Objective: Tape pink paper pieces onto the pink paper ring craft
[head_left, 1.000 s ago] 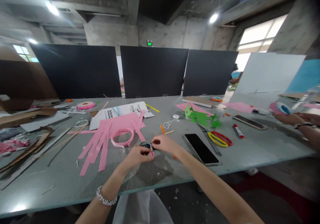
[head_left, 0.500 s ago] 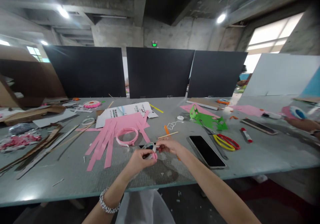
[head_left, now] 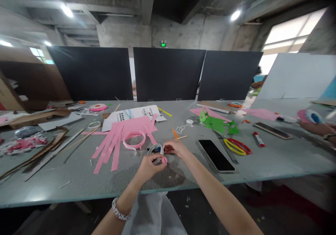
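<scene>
Both my hands meet over the grey table point(head_left: 78, 186) near its front edge. My left hand point(head_left: 149, 166) is closed around a small roll of tape point(head_left: 155, 150), with a bit of pink paper point(head_left: 164, 160) at its fingertips. My right hand point(head_left: 175, 147) pinches at the roll's right side, fingers pressed together. A pink paper ring point(head_left: 134, 140) lies just left of the hands, on a fan of pink paper strips point(head_left: 112, 144). A black phone point(head_left: 215, 150) lies to the right of my right forearm.
Yellow-and-red scissors point(head_left: 236, 146), a green paper cutout point(head_left: 216, 124) and a red glue stick point(head_left: 258, 139) lie at the right. Cardboard strips point(head_left: 42, 154) clutter the left. Black partition boards point(head_left: 168, 74) stand behind. Another person's forearm point(head_left: 319, 129) rests at the far right.
The hands stay together on the tape roll, shifting slightly; the view has turned a little, so everything sits a bit higher and to the right.
</scene>
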### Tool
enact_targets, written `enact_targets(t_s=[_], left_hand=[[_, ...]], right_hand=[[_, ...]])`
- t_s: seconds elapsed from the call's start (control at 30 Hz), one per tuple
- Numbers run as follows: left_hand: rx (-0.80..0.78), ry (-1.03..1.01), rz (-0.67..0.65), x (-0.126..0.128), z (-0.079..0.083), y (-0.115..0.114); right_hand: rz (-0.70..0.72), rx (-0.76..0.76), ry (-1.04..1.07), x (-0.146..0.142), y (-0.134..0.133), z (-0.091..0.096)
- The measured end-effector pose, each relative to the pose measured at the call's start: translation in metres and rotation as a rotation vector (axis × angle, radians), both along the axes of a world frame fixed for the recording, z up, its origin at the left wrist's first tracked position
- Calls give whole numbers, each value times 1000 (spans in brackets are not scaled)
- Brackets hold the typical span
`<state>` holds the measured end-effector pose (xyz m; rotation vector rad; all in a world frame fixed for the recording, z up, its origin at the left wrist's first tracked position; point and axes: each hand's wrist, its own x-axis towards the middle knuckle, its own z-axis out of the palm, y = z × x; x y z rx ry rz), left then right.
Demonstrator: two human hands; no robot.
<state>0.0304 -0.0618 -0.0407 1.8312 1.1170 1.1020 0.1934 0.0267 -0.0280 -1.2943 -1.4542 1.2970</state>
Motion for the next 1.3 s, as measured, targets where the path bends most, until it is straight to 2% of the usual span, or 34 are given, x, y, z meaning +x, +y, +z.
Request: enact_targets(t_s=[0.2,0.43,0.53,0.63,0.77,0.9,1.07,1.17,1.3], left_hand=[[33,36,-8,-3,-3,-8],[45,102,-53,-1,1,-6],[88,142,28,-7,11,-8],[193,182,158,-13,29,-14],[312,220,203,-16,55,-26],[563,257,249,-15,71,-36],[707,227,233,-12,82,-48],[750,219,237,-10,85,-54],[816,234,241,-8,86,-57]], right_hand=[[-99,-16,33,23,-1,19],[38,-5,-25,-11,-16,11],[1,69,-48,-15,-10,9],[-107,218,-72,-10,-11,14],[-201,381,-49,-1,-39,32],[-113,428,86,0,-86,54],[-34,553,149,-5,-126,74],[-6,593,71,-6,-137,81],[9,563,3,-8,-144,86]])
